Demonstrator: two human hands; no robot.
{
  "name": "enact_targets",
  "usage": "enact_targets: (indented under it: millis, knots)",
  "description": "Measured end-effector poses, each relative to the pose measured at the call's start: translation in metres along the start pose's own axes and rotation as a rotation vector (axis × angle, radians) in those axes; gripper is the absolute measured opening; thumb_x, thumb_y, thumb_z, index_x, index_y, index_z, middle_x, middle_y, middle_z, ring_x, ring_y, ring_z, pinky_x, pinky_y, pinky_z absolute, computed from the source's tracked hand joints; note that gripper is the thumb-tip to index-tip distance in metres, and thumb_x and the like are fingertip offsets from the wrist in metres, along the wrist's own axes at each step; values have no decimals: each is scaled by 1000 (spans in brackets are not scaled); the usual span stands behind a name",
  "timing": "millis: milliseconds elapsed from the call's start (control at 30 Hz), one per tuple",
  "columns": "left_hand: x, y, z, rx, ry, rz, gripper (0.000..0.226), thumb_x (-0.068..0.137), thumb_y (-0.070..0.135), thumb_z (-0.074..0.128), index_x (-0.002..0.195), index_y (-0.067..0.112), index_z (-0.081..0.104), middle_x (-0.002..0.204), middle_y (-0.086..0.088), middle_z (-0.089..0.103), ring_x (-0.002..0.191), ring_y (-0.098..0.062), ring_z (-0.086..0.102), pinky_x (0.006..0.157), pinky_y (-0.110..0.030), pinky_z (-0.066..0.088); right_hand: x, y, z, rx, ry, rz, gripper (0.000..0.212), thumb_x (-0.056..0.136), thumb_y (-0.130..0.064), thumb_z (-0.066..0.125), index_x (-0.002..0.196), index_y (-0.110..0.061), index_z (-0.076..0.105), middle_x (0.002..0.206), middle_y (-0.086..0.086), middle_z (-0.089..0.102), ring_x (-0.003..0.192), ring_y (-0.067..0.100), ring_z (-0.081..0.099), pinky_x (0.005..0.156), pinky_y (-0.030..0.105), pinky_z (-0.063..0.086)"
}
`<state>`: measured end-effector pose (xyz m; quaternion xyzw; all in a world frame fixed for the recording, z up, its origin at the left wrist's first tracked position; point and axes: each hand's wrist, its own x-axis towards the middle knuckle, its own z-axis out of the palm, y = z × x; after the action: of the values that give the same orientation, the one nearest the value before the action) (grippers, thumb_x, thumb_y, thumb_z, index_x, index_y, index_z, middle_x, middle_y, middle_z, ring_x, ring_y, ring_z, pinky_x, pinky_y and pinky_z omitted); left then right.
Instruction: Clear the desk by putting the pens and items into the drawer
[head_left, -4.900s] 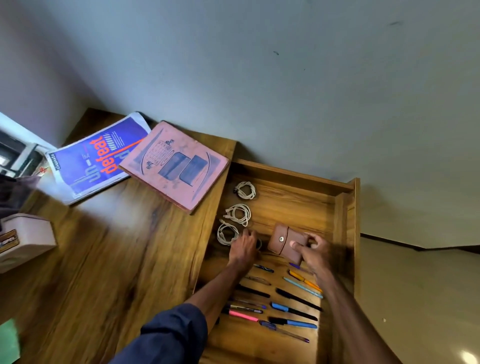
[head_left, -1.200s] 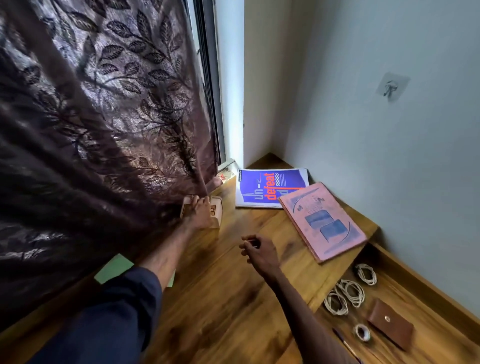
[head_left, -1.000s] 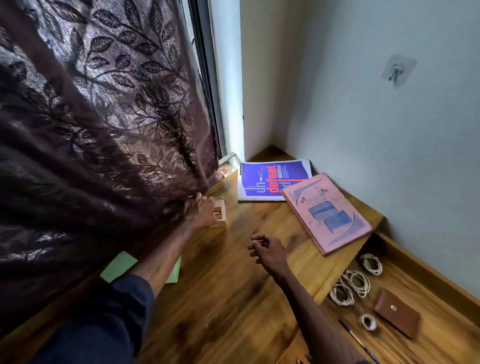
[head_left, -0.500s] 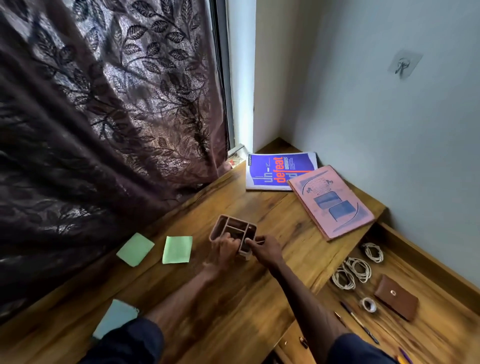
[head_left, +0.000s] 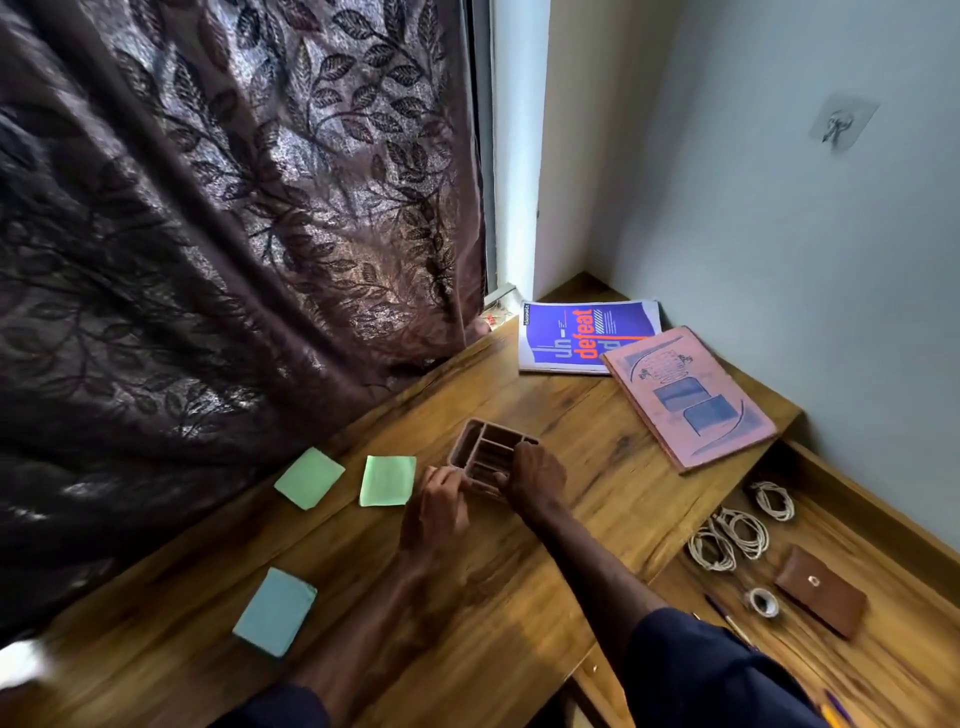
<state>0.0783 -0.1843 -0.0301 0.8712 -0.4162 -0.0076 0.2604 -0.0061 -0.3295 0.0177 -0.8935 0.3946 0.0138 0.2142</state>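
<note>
**Remote:** What am I holding here?

**Spotter:** The divided organiser (head_left: 485, 449). It sits on the desk (head_left: 597, 467), out from the curtain (head_left: 234, 208), with its compartments facing up.

**Remote:** And my fingers?

**Spotter:** Your left hand (head_left: 439, 501) curls its fingers round the near left corner. Your right hand (head_left: 535, 475) hooks over the near right edge. Both are gripping it, I'd say so it stays level for the lift.

**Remote:** The drawer (head_left: 893, 649)?

**Spotter:** It's open on your right, below the desk edge. Cables (head_left: 727, 535), a brown pouch (head_left: 821, 590) and pens (head_left: 727, 618) lie flat inside, and there looks to be room beside them.

**Remote:** I see three sticky notes (head_left: 388, 480) left of my hands, well apart from the drawer. Any writing on them?

**Spotter:** None I can see. The blue magazine (head_left: 582, 338) in the corner reads "un—defeat", white then orange. The pink book (head_left: 691, 395) overlaps it, but its print is too small to read.
</note>
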Motion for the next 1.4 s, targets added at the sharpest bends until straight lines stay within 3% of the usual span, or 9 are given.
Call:
enact_targets:
  millis: [200, 367, 533, 733, 867, 1000, 1133, 1267, 1400]
  knots:
    - [-5, -1, -4, -83, 90, -164, 23, 82, 9, 64, 101, 22, 61, 104, 4, 63, 99, -17, 56, 86, -33, 50, -8, 13, -1, 34, 73, -22, 24, 85, -21, 64, 106, -11, 68, 105, 14, 69, 104, 36, 63, 79, 41, 53]
    - [-12, 6, 8, -112, -95, -165, 18, 90, 19, 62, 107, 24, 61, 108, 3, 63, 95, -17, 62, 77, -33, 54, -19, 62, 10, -133, 150, -37, 24, 80, -22, 72, 103, -22, 71, 108, 13, 52, 102, 32, 49, 77, 41, 52]
    - [-25, 22, 21, -105, -187, -195, 19, 95, 17, 53, 111, 26, 61, 111, 3, 64, 98, -18, 64, 80, -37, 58, -33, 84, 6, 38, 10, -5, 22, 86, -16, 65, 107, -9, 71, 107, 16, 60, 100, 37, 61, 76, 40, 51]
    - [-22, 37, 11, -129, -197, -235, 17, 95, 25, 60, 112, 27, 60, 114, 5, 63, 100, -13, 61, 78, -25, 46, -49, 94, -13, 254, 139, 137, 19, 84, -20, 69, 100, -20, 78, 91, 10, 75, 86, 28, 71, 69, 31, 52]
    - [-17, 58, 16, -153, -230, -206, 16, 94, 25, 61, 110, 28, 62, 115, 7, 65, 98, -13, 63, 80, -29, 52, -65, 121, -36, 323, 239, 254, 13, 84, -30, 72, 90, -20, 78, 86, 4, 74, 75, 22, 69, 66, 34, 58]
    - [-19, 98, 37, -218, -290, -117, 15, 95, 26, 60, 107, 26, 69, 110, 7, 70, 96, -14, 67, 82, -32, 57, -83, 161, -50, 363, 310, 472, 32, 82, -46, 70, 78, -15, 78, 76, 9, 74, 71, 27, 70, 56, 26, 43]
    - [-29, 149, 69, -327, -392, 23, 17, 92, 20, 62, 107, 24, 70, 105, 5, 73, 91, -12, 69, 83, -34, 59, -118, 208, -62, 468, 361, 604, 37, 84, -38, 68, 62, -10, 76, 60, 4, 69, 58, 22, 67, 53, 34, 50]
    - [-38, 206, 97, -385, -523, 163, 17, 93, 17, 65, 108, 24, 69, 107, 8, 70, 95, -8, 67, 84, -32, 60, -159, 261, -69, 546, 390, 765, 41, 85, -33, 71, 58, -2, 72, 49, 0, 54, 44, 15, 52, 46, 25, 36]
    - [-38, 253, 123, -386, -642, 256, 19, 92, 20, 64, 111, 20, 68, 108, 3, 71, 95, -10, 67, 86, -33, 59, -187, 316, -73, 580, 385, 890, 39, 83, -33, 73, 49, -14, 66, 48, 1, 62, 52, 20, 71, 47, 28, 46]
